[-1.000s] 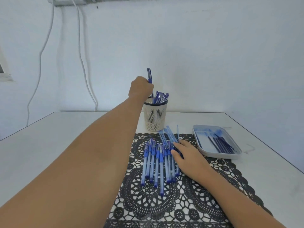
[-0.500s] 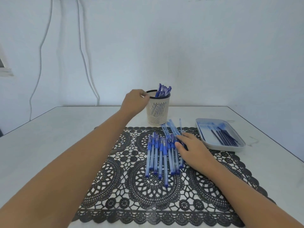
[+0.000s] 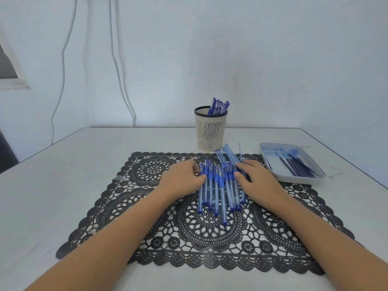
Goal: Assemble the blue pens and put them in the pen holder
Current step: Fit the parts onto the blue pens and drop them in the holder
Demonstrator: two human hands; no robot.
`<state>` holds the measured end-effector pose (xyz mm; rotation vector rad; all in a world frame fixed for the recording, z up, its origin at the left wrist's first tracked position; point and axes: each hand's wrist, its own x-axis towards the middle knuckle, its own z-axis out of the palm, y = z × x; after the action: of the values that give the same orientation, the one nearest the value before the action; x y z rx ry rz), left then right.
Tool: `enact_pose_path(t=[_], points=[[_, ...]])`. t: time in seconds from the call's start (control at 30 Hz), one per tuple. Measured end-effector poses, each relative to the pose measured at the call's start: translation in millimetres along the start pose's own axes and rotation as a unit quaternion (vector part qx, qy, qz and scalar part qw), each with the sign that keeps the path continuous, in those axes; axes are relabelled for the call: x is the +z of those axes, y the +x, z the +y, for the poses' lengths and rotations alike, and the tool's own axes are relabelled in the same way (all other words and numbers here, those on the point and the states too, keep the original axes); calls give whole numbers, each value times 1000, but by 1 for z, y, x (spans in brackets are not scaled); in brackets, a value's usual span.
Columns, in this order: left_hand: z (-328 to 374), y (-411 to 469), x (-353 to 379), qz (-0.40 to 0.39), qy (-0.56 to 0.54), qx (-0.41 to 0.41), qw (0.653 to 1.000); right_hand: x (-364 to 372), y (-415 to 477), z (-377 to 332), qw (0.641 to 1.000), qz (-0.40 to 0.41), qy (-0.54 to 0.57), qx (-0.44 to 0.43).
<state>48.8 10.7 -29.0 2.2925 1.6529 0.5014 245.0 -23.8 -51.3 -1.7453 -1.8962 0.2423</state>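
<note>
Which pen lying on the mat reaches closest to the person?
The middle pen of the row on the mat: its end pokes out past all its neighbours.

White table (image 3: 63, 196) carries black lace mat (image 3: 210, 248), pen holder (image 3: 210, 133) behind it, tray (image 3: 298, 180) right, perhaps overlapping mat.

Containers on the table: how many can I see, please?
2. The pen holder stands behind the lace mat, with blue pens in it; the white tray lies right of the mat, holding thin dark rods.
</note>
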Motion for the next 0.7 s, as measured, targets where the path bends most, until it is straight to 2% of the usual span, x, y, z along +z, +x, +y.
enact_pose_path(t=[0.17, 0.37, 0.6, 0.7], points=[[1, 4, -3, -18, 10, 2, 1000, 0, 0, 0, 1000, -1, 0, 2], [2, 2, -7, -62, 103, -4, 993, -2, -2, -2, 1000, 0, 6, 2], [-9, -8, -17, 30, 63, 37, 997, -6, -3, -7, 999, 31, -11, -35], [-13, -14, -18, 57, 57, 110, 991, -8, -5, -15, 992, 76, -33, -95]])
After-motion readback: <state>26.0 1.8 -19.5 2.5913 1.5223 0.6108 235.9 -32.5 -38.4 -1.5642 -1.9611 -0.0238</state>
